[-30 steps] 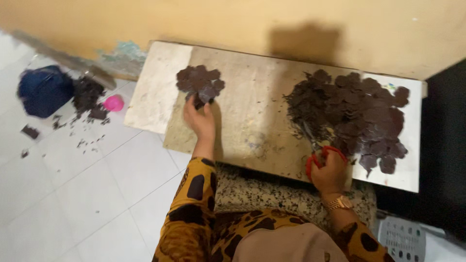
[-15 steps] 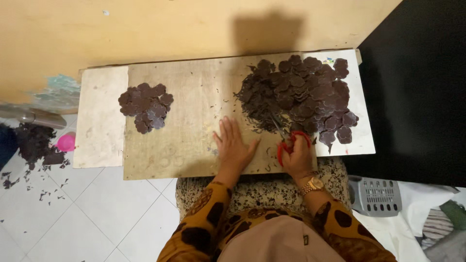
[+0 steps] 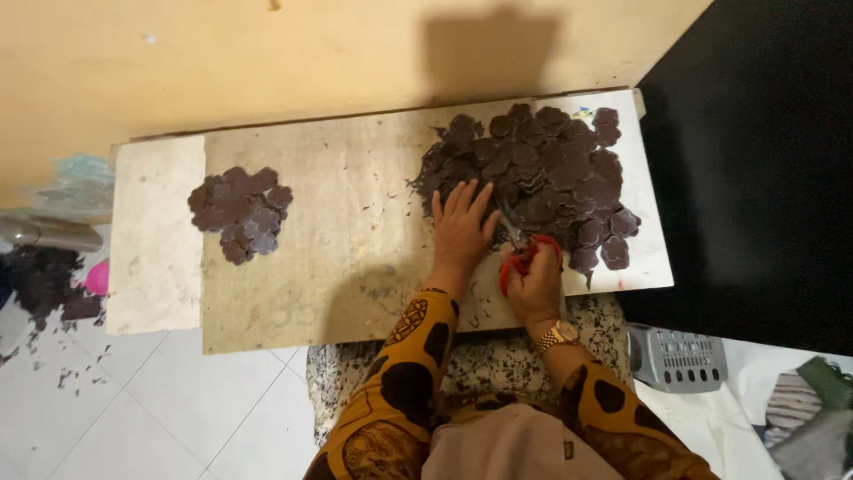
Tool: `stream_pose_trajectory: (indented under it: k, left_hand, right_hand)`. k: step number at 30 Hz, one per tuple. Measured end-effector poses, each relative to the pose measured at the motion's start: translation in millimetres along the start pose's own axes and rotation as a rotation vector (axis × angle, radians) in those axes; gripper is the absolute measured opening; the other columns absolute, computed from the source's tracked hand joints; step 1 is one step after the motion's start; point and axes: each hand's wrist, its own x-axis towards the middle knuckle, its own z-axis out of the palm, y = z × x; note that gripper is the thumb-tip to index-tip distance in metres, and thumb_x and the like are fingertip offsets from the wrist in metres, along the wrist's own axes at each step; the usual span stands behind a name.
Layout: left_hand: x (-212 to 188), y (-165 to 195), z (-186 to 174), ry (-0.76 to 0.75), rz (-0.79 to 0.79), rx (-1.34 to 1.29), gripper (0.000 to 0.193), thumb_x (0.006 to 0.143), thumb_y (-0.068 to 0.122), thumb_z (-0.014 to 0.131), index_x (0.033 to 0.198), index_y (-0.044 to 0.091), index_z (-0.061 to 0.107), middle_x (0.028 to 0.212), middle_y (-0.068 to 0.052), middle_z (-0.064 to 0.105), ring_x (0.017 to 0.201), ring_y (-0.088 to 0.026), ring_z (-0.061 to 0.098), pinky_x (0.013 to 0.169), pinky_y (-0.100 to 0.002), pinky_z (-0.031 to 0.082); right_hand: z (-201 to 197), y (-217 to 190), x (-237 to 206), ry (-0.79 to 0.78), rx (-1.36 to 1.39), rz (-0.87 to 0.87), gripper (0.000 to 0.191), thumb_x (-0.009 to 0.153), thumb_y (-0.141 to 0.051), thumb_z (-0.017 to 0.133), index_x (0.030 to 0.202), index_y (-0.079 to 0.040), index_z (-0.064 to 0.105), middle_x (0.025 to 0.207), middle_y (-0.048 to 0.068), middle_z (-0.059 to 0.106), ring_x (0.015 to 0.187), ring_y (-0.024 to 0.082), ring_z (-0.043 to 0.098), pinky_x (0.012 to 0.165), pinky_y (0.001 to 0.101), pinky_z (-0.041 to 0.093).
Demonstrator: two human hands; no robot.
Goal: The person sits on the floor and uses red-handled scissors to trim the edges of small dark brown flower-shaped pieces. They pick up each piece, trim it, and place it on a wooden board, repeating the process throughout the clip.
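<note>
While right hand [image 3: 533, 283] holds scissors [image 3: 524, 249], left hand [image 3: 462, 227] touches pile [image 3: 542, 169].

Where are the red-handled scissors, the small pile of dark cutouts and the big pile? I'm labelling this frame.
red-handled scissors [image 3: 524, 253], head view, on the red handle loop.
small pile [image 3: 240, 213], head view, its middle.
big pile [image 3: 551, 164], head view, its middle.

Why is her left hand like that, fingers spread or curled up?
Spread: the left hand lies flat, fingers fanned out on the edge of the big pile of dark flower-shaped pieces.
</note>
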Motion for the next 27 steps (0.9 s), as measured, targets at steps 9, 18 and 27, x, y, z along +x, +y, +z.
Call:
stream_pose_trajectory:
  k: [9, 18, 27]
  left_hand:
    - [16.9, 6.8, 6.0, 0.108, 0.009, -0.112, 0.037, 0.091, 0.026, 0.076, 0.124, 0.012, 0.067, 0.11, -0.006, 0.072, 0.126, -0.032, 0.056, 0.119, -0.057, 0.028]
    - [6.9, -5.1, 11.2, 0.272, -0.04, -0.214, 0.02, 0.093, 0.01, 0.067, 0.113, 0.01, 0.069, 0.106, -0.008, 0.073, 0.11, -0.027, 0.065, 0.118, -0.052, 0.035]
    - [5.7, 0.7, -5.0, 0.448, -0.033, -0.302, 0.012, 0.096, 0.015, 0.07, 0.106, 0.008, 0.068, 0.105, -0.009, 0.072, 0.102, -0.028, 0.067, 0.115, -0.05, 0.039]
  right_hand:
    - [2.8, -1.1, 4.7, -0.048, -0.076, 0.011, 0.056, 0.091, -0.042, 0.073, 0.12, 0.003, 0.055, 0.105, 0.018, 0.063, 0.09, 0.035, 0.065, 0.075, 0.0437, 0.053]
    - [8.8, 1.8, -1.5, -0.033, -0.106, -0.038, 0.05, 0.095, -0.038, 0.072, 0.12, 0.002, 0.056, 0.11, 0.017, 0.064, 0.095, 0.033, 0.065, 0.08, 0.0433, 0.053]
    - [0.8, -13.5, 1.0, -0.038, -0.059, -0.008, 0.051, 0.095, -0.041, 0.069, 0.119, 0.002, 0.055, 0.107, 0.019, 0.063, 0.092, 0.034, 0.064, 0.077, 0.0434, 0.053]
